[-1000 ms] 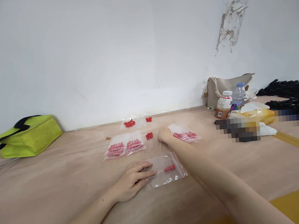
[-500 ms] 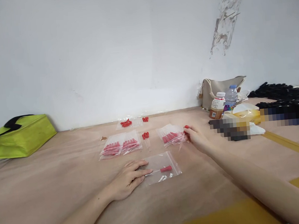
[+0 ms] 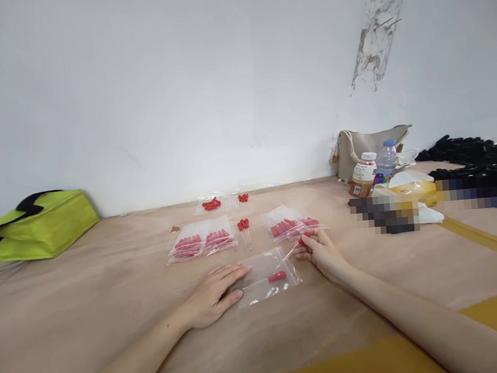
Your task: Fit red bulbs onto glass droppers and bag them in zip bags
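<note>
A clear zip bag (image 3: 264,294) lies flat on the table with one red-bulbed glass dropper (image 3: 277,276) in it, bulb toward the right. My left hand (image 3: 214,294) rests at the bag's left edge, fingers stretched out. Just off the bag's right end, my right hand (image 3: 322,254) pinches another red-bulbed dropper (image 3: 289,252) by its bulb. Its glass tube points left and down over the bag's upper right corner. Whether the tip is inside the bag, I cannot tell. Filled bags (image 3: 284,228) of droppers lie behind my right hand.
Loose droppers (image 3: 244,226) lie between those and more filled bags (image 3: 203,244) on the left. Red bulbs (image 3: 212,204) and tubes on plastic lie near the wall. A green bag (image 3: 45,227) stands far left; bottles (image 3: 363,174), a beige bag (image 3: 368,141) and black items (image 3: 481,157) stand right.
My right hand has come left and nearer from beside the right-hand filled bags, carrying a dropper to the clear bag. My left hand has shifted slightly off the tube of the dropper inside.
</note>
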Demonstrator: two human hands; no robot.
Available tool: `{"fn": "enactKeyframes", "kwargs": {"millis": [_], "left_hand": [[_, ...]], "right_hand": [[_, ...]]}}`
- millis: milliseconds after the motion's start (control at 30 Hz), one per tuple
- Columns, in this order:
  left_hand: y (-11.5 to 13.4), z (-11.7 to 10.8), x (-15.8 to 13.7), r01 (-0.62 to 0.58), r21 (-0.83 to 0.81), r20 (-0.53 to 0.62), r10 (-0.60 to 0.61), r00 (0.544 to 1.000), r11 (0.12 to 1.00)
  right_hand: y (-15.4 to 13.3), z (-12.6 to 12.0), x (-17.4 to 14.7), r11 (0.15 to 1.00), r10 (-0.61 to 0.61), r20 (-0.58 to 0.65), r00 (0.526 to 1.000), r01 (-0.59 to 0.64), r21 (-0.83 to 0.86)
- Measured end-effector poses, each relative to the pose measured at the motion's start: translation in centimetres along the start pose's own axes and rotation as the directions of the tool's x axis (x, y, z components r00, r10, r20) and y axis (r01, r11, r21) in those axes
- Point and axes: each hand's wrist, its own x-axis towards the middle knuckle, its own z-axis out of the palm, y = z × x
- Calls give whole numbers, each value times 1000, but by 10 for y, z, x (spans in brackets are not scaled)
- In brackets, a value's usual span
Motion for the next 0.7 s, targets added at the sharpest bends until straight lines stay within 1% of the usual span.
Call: {"fn": "enactKeyframes", "kwargs": {"millis": [67,100,167,200,267,333,367,433,500,567,633,700], "left_hand": [[0,0,1,4,-7,3,-4,1000,1000],[0,0,1,4,-9,4,-4,1000,1000],[0,0,2,0,-12,2,0,1000,1000],[1,0,2,-3,-14,-1,3,1000,1000],[1,0,1,-3,-15,-8,3,1000,1000],[1,0,1,3,-13,-7,-3,1000,1000],[1,0,0,6,-11,-5,-6,1000,1000],[1,1,0,8,-7,1,-8,1000,1000],[1,1,0,8,-5,4,-7,1000,1000],[0,1,0,6,-5,6,-6,1000,1000],[0,0,1,-5,-5,13,5,1000,1000],[0,-1,1,-17,-2,24,17,1000,1000]], "right_hand": [[0,0,-4,999,29,92,995,-25,-37],[-1,-1,-6,995,20,150,988,-6,-98],[-2,-4,-7,954,-24,269,963,102,-281],[-2,-5,-7,909,-57,316,947,180,-376],[-3,-7,-7,784,-141,376,916,336,-522],[-3,-7,-6,667,-211,424,881,447,-597],[-3,-6,-6,621,-233,452,861,489,-613],[-2,-3,-6,560,-239,513,824,549,-621],[-3,-1,-7,521,-223,558,799,582,-625],[-5,0,-8,481,-179,604,777,604,-635],[-10,-3,-9,465,-105,657,747,621,-631],[-16,-7,-8,508,-51,717,695,636,-581]]}}
